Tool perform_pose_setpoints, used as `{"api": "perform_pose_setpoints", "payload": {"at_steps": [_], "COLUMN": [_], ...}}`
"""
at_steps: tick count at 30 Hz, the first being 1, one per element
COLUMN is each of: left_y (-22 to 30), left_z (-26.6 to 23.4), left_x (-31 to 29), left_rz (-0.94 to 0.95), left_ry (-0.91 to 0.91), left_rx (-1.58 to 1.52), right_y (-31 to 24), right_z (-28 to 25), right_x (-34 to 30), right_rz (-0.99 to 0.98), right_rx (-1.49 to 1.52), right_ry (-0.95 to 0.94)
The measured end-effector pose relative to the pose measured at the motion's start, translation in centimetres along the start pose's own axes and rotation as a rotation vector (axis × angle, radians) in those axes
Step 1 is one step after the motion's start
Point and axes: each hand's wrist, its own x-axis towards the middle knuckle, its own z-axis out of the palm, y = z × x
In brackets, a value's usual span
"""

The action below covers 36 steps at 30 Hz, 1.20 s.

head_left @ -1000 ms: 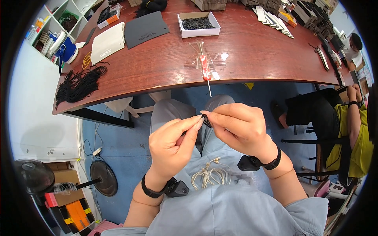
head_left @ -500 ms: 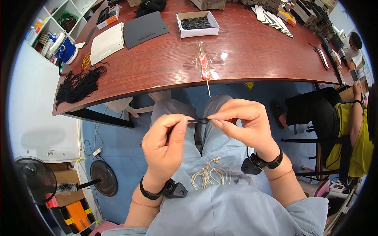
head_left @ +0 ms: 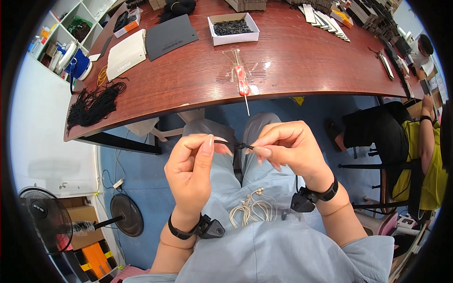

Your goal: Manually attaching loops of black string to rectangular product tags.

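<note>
A thin black cord [head_left: 239, 145] with a small knot in it is stretched between my hands, above my knees. My left hand [head_left: 191, 165] pinches one side between thumb and forefinger. On the other side of the knot, my right hand [head_left: 290, 148] pinches the cord close by with thumb and forefinger. Beyond them, a red-handled tool [head_left: 241, 80] with a thin metal shaft is taped to the table, its shaft sticking out past the edge. A loose bundle of cream cords [head_left: 253, 210] lies on my lap.
The red-brown table [head_left: 170, 85] carries a black cord bundle [head_left: 94, 104], a white box of small black pieces [head_left: 234, 40], and grey [head_left: 170, 35] and cream sheets [head_left: 126, 54]. A fan [head_left: 45, 214] stands at left. Another person [head_left: 420, 160] sits at right.
My hands have drawn slightly apart, the left one shifting left. More cord shows between them, and the knot looks smaller.
</note>
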Motion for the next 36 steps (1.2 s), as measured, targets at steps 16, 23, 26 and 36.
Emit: {"api": "perform_pose_setpoints", "payload": {"at_steps": [16, 23, 26, 36], "left_y": [0.4, -0.2, 0.2, 0.1], "left_z": [0.2, 0.2, 0.2, -0.3], "left_x": [1.0, 1.4, 1.2, 1.7], "left_rz": [0.025, 0.071, 0.053, 0.171], "left_ry": [-0.074, -0.071, -0.048, 0.098], "left_rx": [0.065, 0.061, 0.025, 0.125], "right_y": [0.5, 1.3, 1.6, 1.6], "right_z": [0.6, 1.2, 1.5, 1.5], "right_x": [1.9, 2.2, 2.2, 1.9], "right_rz": [-0.009, 0.035, -0.012, -0.311], "right_rx": [0.038, 0.142, 0.123, -0.377], "right_ry": [-0.12, -0.121, -0.102, -0.047]}}
